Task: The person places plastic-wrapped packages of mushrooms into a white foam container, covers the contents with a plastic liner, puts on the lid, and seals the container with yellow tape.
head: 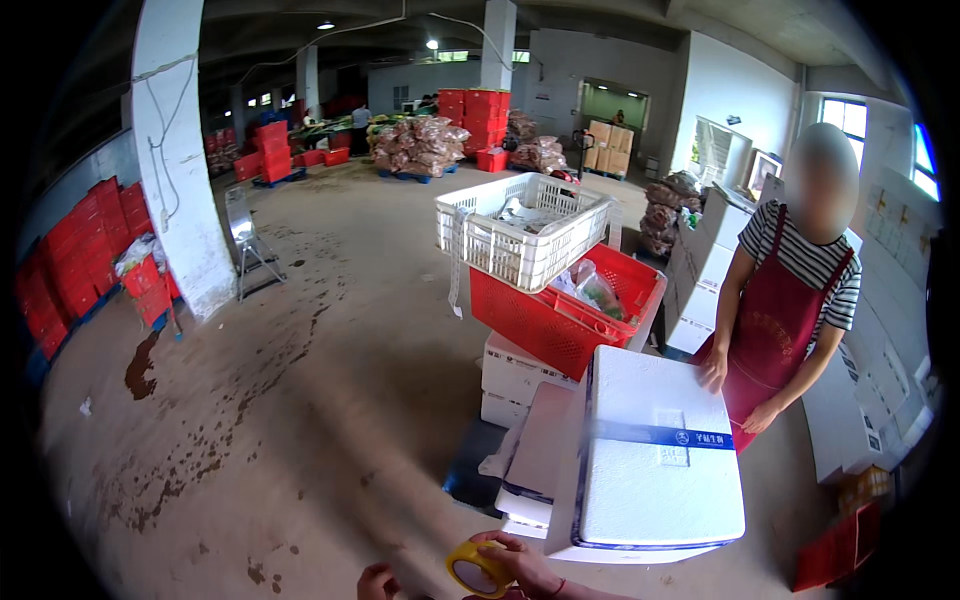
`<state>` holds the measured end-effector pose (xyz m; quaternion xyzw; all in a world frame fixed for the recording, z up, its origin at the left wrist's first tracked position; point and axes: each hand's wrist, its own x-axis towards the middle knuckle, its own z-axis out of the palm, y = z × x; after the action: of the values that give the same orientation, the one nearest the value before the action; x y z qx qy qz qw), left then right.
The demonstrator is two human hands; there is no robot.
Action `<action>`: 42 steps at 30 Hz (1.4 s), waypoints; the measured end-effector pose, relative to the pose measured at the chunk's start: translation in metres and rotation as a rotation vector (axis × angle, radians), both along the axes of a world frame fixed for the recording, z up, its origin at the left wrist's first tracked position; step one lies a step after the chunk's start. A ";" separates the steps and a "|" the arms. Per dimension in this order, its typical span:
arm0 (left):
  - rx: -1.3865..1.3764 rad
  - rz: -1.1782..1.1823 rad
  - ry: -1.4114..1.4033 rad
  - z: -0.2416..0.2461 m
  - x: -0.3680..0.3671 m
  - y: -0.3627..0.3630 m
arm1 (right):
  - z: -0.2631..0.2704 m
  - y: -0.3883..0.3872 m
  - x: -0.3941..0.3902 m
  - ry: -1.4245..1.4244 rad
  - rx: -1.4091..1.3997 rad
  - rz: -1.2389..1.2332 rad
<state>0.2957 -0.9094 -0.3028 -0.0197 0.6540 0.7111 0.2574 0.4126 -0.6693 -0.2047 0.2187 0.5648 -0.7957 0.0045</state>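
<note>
At the bottom of the head view, my right hand (525,564) holds a roll of yellow packing tape (480,570). My left hand (377,581) is at the bottom edge, left of the roll, with its fingers curled; it is cut off by the frame, and I see nothing in it. Right of my right hand stands a white foam box (660,495) with its lid on and a blue printed tape strip (645,433) across it. A person (787,315) in a dark red apron stands at its far right side, one hand by the lid edge.
Beyond the box, a white plastic basket (525,247) rests on a red crate (517,322) above white boxes (517,375). A pillar (176,150), a small metal stepladder (251,240) and stacked red crates (90,247) stand left. Wet stains mark the floor (300,420).
</note>
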 end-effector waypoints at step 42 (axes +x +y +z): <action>0.642 -1.184 0.578 0.368 -0.539 0.547 | 0.014 0.177 -0.274 -0.140 0.613 -1.533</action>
<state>-0.2432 -0.3619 0.0654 0.6019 0.3561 0.5863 0.4090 0.1391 -0.4922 -0.1903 0.5836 0.4491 -0.3735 -0.5641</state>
